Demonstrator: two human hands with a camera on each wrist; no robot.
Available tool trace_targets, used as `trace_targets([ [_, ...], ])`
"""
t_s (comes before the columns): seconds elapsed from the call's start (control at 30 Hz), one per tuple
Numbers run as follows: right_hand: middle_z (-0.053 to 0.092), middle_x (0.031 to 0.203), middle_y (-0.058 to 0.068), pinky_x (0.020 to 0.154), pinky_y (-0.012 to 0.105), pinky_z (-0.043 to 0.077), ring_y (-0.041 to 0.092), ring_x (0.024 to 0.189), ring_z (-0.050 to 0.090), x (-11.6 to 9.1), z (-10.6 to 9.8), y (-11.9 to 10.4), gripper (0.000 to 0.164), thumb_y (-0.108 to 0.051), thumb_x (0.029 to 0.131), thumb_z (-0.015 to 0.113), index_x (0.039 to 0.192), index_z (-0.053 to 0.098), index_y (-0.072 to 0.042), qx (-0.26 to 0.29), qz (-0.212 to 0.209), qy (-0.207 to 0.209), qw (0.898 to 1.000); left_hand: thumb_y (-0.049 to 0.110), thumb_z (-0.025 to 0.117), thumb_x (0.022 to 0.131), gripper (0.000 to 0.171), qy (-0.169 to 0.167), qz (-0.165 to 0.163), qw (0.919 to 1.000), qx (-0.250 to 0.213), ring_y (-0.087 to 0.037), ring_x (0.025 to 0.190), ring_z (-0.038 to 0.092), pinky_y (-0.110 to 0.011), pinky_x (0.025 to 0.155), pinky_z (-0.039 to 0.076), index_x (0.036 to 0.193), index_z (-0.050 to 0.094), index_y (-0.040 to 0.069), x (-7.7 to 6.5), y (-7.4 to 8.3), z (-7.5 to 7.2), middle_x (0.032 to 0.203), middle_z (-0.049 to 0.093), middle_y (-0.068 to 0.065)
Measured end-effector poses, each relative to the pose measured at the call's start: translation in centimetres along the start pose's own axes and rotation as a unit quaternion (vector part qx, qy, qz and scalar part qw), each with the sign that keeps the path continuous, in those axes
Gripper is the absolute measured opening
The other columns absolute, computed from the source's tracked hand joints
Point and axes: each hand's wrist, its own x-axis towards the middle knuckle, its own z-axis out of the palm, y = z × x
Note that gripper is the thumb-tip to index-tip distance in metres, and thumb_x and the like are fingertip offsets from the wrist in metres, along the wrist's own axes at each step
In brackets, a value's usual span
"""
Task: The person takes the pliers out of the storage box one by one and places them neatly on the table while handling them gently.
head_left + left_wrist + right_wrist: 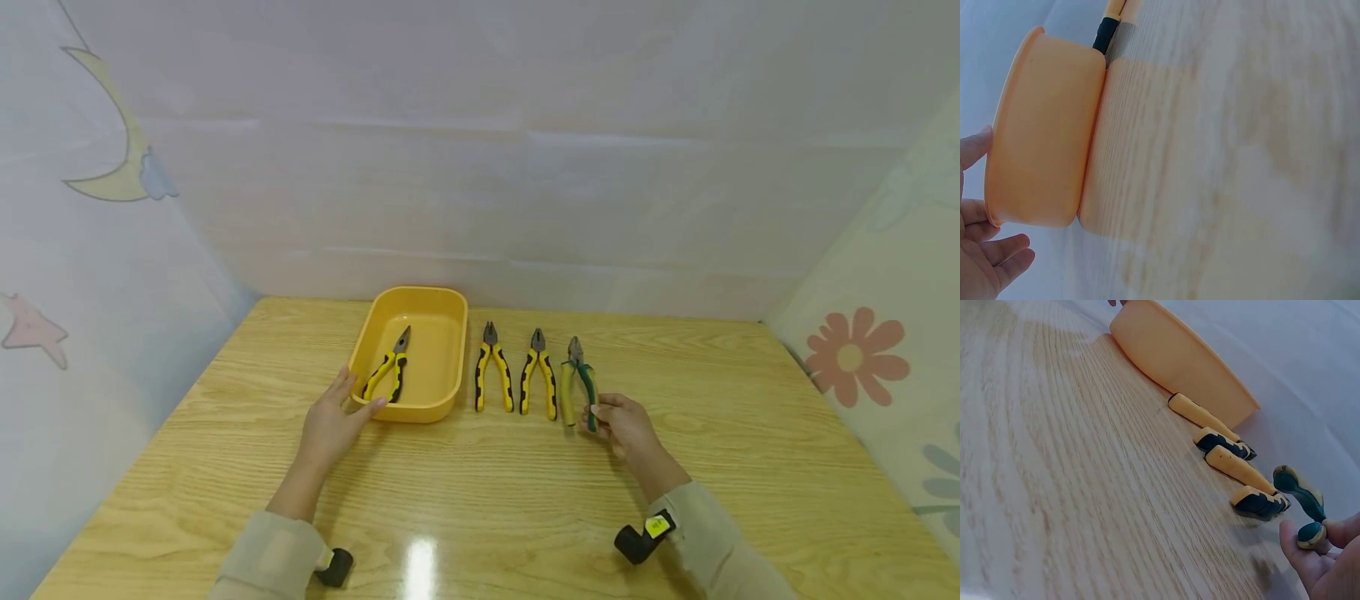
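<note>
My right hand (628,429) pinches one handle of the green-and-yellow pliers (592,400). In the right wrist view the green pliers (1300,490) appear raised off the wood, with a shadow below. At the near left corner of the yellow plastic tray (450,407), my left hand (330,425) rests with fingers spread, its thumb on the near rim. Inside that tray lie long-nose pliers (393,367) with yellow-and-black handles. Two yellow-and-black pliers, one (492,367) beside the tray and another (538,373) further right, lie side by side with jaws pointing away.
The wooden table (465,500) ends at a pale back curtain (525,208). Printed cloths stand on both sides, with a moon (120,133) at left and a flower (855,357) at right. Each wrist carries a black camera mount (637,543).
</note>
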Motion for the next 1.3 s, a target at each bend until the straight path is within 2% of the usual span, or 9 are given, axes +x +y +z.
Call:
trace_targets([
  [0.23,0.046,0.098,0.024,0.066,0.023,0.051,0.015,0.069,0.06,0.6,-0.2,0.0,0.038,0.005,0.089,0.036,0.121,0.024,0.021,-0.016,0.008,0.007,1.0,0.05,0.053,0.079,0.078,0.001,0.003,1.0,-0.002,-0.04,0.123,0.017,-0.053,0.097,0.02,0.133,0.027,-0.002,0.0,0.0,0.0,0.141,0.014,-0.014],
  [0.43,0.045,0.096,0.023,0.071,0.028,0.05,0.015,0.068,0.059,1.3,-0.1,-0.1,0.038,0.005,0.088,0.036,0.121,0.025,0.02,-0.016,0.024,0.026,0.999,0.054,0.051,0.078,0.081,-0.003,0.001,1.0,0.001,-0.04,0.124,0.017,-0.053,0.097,0.019,0.133,0.027,-0.001,-0.1,0.0,0.0,0.141,0.014,-0.013],
  [0.7,0.042,0.101,0.024,0.072,0.028,0.05,0.014,0.066,0.058,2.2,0.1,-0.2,0.038,0.005,0.089,0.035,0.123,0.024,0.019,-0.031,0.044,0.035,0.998,0.054,0.05,0.078,0.081,-0.006,-0.005,1.0,0.0,-0.039,0.125,0.015,-0.052,0.098,0.018,0.134,0.025,0.001,0.0,-0.1,0.0,0.142,0.012,-0.01],
  [0.83,0.042,0.101,0.025,0.072,0.027,0.05,0.014,0.065,0.057,2.6,0.0,-0.4,0.038,0.005,0.089,0.035,0.123,0.025,0.019,-0.036,0.044,0.04,0.998,0.053,0.05,0.079,0.08,-0.002,-0.002,1.0,0.001,-0.038,0.125,0.016,-0.052,0.098,0.019,0.134,0.026,0.001,0.1,-0.1,0.0,0.142,0.013,-0.011],
  [0.97,0.043,0.098,0.024,0.072,0.027,0.05,0.013,0.064,0.056,2.8,-0.1,-0.6,0.038,0.004,0.088,0.036,0.122,0.027,0.02,-0.065,0.038,0.044,0.996,0.053,0.051,0.078,0.08,-0.001,-0.002,1.0,0.004,-0.038,0.125,0.016,-0.051,0.098,0.019,0.133,0.026,0.0,0.1,-0.1,0.0,0.142,0.013,-0.011],
  [1.3,0.043,0.097,0.024,0.069,0.028,0.05,0.015,0.066,0.054,3.2,-0.6,-0.8,0.04,0.005,0.088,0.036,0.123,0.023,0.019,-0.078,0.042,0.017,0.996,0.057,0.049,0.077,0.083,-0.007,-0.011,0.9999,0.002,-0.038,0.125,0.015,-0.052,0.098,0.019,0.134,0.026,0.001,0.1,0.1,-0.2,0.142,0.012,-0.01],
])
